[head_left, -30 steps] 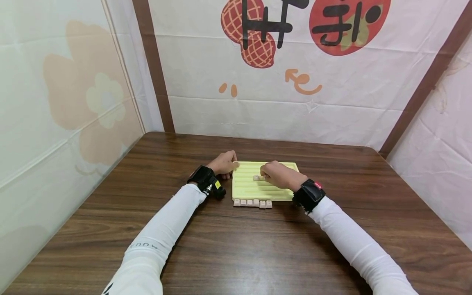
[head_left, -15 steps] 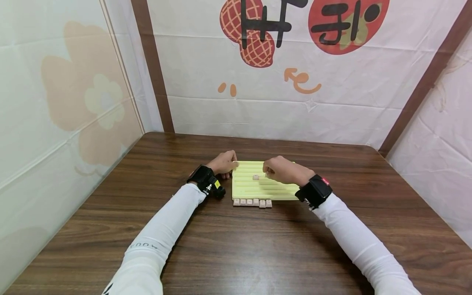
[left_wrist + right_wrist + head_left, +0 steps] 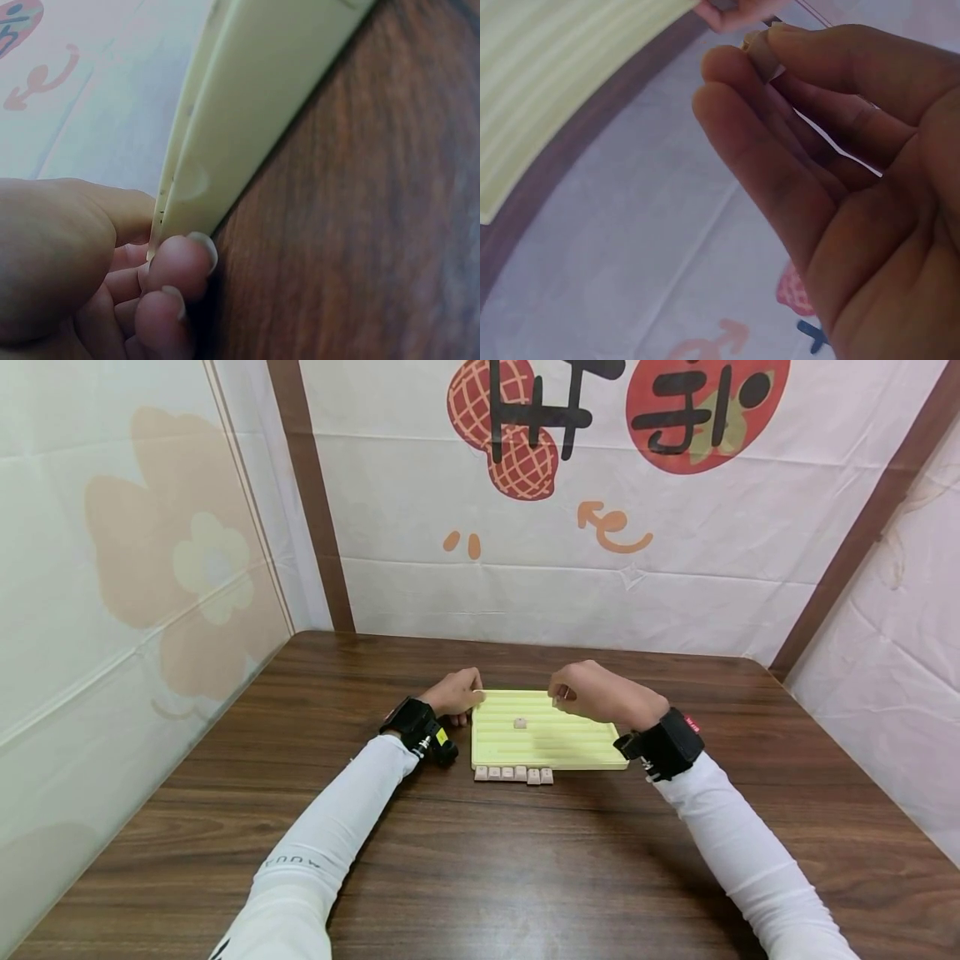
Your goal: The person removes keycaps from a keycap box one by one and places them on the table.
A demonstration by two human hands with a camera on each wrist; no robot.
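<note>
A pale yellow ridged tray [image 3: 551, 756] lies on the table. At its far left corner my left hand [image 3: 453, 692] grips the edge; in the left wrist view the thumb and curled fingertips [image 3: 180, 262] meet at the tray's wall [image 3: 225, 135]. Above the tray's far right part, my right hand [image 3: 603, 695] pinches a small beige keycap [image 3: 762, 58] between thumb and fingertips. One keycap [image 3: 520, 723] sits alone on the tray, left of the middle. Several more keycaps [image 3: 507, 773] stand in a row along the tray's front edge.
The brown wooden table [image 3: 465, 868] spreads around the tray. Behind it hangs a white printed cloth [image 3: 525, 585], with another cloth [image 3: 142, 610] on the left. Each wrist wears a black camera band [image 3: 663, 745].
My right hand has moved right and slightly back, away from the keycap on the tray, uncovering the tray's front right corner. The left hand has stayed at its corner.
</note>
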